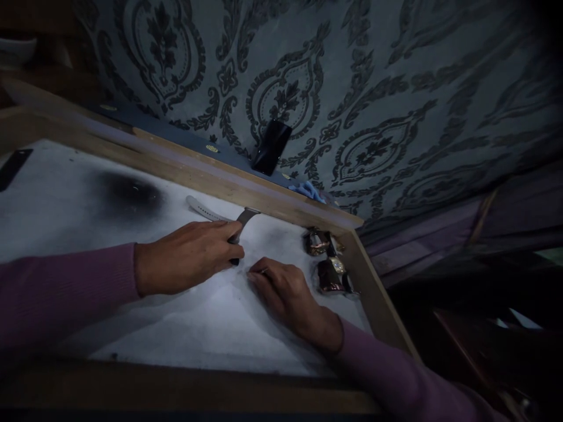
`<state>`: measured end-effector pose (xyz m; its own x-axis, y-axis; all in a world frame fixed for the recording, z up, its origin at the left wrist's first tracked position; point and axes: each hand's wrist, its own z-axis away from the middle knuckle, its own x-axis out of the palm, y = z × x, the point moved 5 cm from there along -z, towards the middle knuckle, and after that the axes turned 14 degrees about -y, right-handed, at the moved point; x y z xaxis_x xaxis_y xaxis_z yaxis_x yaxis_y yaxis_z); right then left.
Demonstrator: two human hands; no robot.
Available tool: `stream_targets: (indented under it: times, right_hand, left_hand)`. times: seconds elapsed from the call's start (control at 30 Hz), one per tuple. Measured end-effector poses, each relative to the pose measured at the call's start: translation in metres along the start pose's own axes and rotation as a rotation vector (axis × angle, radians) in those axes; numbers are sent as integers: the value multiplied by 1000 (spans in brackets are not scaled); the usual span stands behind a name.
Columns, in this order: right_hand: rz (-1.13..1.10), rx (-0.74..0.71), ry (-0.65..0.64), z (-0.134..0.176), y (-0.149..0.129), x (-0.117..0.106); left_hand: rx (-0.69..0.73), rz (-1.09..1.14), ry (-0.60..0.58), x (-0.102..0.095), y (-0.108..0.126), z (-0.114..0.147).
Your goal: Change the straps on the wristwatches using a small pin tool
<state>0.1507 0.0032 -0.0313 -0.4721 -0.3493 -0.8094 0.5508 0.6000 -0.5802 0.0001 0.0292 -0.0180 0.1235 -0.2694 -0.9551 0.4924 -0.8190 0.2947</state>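
Observation:
My left hand [187, 256] is closed around a watch with a grey strap [247, 218]. One perforated end of the strap reaches out beyond my knuckles, and a small dark part shows below my fingertips. The rest of the watch is hidden by my hand. Just to the right, my right hand [285, 293] rests low over the white surface [176, 328], thumb and index finger pinched together. A thin glint shows at those fingers, too small to name. The two hands are apart.
Several wristwatches [338, 265] lie at the right end, inside the wooden rim [382, 287]. A dark phone [271, 146] leans against the patterned wall behind, beside a blue cloth [308, 190]. A flat black object [13, 167] lies at far left.

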Motion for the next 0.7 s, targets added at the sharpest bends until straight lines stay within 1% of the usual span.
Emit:
stream_targets:
  times: [0.07,0.17,0.23,0.3,0.4,0.47,0.57,0.7]
  right_hand:
    - [48,-26,13,2,-3,0]
    - [101,-81,1,2,-6,2]
    - [80,-76,-3,2,-5,2]
    - [-52,5,7,1,1,3]
    - [-360,165,11,0,13,6]
    - [-514,226,11,0,17,10]
    - [-624,254,13,0,20,13]
    - [-672,268,14,0,24,15]
  left_hand:
    - [1,3,0,-1,1,0]
    - [1,9,-4,-1,1,0]
    - [-5,5,-3,-1,1,0]
    - [-12,-7,4,-1,1,0]
    - [-9,-15,14,-1,1,0]
    - [-10,-3,13,-1,1,0]
    - [-6,28,20,0,0,0]
    - [9,43,38,0,0,0]
